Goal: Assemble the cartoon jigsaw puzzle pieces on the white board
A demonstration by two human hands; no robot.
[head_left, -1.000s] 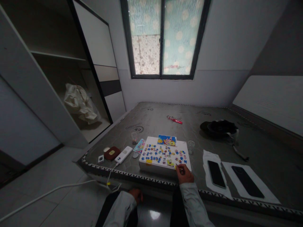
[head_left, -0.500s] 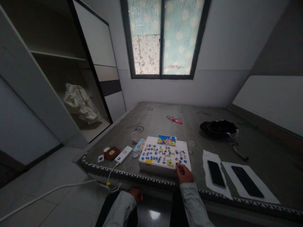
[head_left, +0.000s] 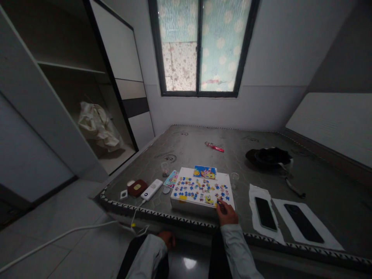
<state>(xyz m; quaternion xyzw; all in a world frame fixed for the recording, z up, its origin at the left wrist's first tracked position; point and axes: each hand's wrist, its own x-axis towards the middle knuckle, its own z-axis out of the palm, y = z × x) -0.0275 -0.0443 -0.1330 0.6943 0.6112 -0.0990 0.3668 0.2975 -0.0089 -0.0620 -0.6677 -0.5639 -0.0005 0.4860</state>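
On a white box [head_left: 190, 209] several small jigsaw pieces [head_left: 186, 193] are spread in loose rows, mostly blue with yellow and red. A partly joined cartoon section [head_left: 208, 199] lies at the box's front edge. Just right of it my right hand [head_left: 226, 213] rests over the front right corner, thumb and forefinger pinched on a small dark blue puzzle piece [head_left: 218, 201]. A colourful picture card [head_left: 205, 172] lies at the back of the box. My left hand [head_left: 167, 239] rests by my left knee, away from the box; its fingers are in shadow.
Left of the box are a second card [head_left: 171, 179], a round lid [head_left: 166, 190], a white power bank [head_left: 152, 190] with cable, a brown case [head_left: 137, 188] and a clear cup [head_left: 164, 169]. Rightward are another clear cup [head_left: 234, 180], two phones [head_left: 266, 214] on white sheets and a dark cap [head_left: 269, 157].
My right hand has shifted very slightly, its fingers turning a little around the piece at the box's front edge. My left hand stays where it was.
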